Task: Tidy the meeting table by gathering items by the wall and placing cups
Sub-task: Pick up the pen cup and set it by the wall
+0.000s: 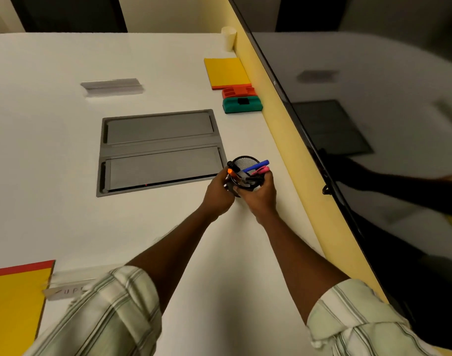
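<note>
A black mesh pen holder with a blue marker, a pink one and an orange-tipped one stands on the white table, near the yellow wall strip. My left hand grips its left side and my right hand grips its right side. Farther along the wall lie a green eraser, an orange holder, a yellow notepad and a white paper cup.
A grey cable hatch is set into the table's middle, with a smaller grey slot beyond it. A yellow pad with a red edge and a paper label lie at the near left. A dark screen hangs on the right wall.
</note>
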Demonstrator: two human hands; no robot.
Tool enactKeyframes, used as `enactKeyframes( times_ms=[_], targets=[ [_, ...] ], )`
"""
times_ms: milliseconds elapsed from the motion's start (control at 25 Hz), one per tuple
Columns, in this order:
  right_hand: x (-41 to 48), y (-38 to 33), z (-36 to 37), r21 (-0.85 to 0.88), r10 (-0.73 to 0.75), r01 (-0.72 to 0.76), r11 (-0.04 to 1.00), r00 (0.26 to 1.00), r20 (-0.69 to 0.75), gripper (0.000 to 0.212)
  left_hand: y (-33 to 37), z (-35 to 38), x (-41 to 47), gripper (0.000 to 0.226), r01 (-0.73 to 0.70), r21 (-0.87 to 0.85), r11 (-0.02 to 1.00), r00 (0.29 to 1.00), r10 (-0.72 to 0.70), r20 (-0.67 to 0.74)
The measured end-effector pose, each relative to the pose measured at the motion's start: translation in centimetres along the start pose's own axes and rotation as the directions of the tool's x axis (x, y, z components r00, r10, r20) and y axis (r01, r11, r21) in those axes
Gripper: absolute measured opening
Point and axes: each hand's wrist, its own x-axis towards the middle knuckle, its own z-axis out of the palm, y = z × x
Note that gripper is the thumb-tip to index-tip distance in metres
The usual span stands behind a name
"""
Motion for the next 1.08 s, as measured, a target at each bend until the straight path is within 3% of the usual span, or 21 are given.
enactKeyframes(
  times_ms=[280, 480, 720, 1080],
  targets=[
    [6.8, 1.0, 0.3, -0.005, -0.005, 0.005, 1.000, 0.995, -0.097, 0.073, 0.2, 1.0, 5.7, 0.090, 0.015, 0.009, 1.000, 0.994, -0.016, 0.104],
    [9.3, 1.8, 0.0, -0.022, -0.013, 0.009, 1.000, 0.978, -0.206, 0.074, 0.3, 2.3, 8.8, 0.089, 0.004, 0.021, 1.000, 0.992, -0.007, 0.127],
    [11.2, 2.9, -0.5, -0.016, 0.015, -0.020, 1.000, 0.961, -0.276, 0.073, 0.2, 2.9, 11.0, 0.090, -0.025, 0.101, 0.995, 0.968, -0.001, 0.252],
    [13.1, 3.6, 0.1, -0.029, 0.047, -0.061, 0.998, 0.940, -0.338, 0.074, -1.4, 2.9, 11.8, 0.085, 0.037, 0.116, 0.993, 0.969, -0.064, 0.240]
  ],
)
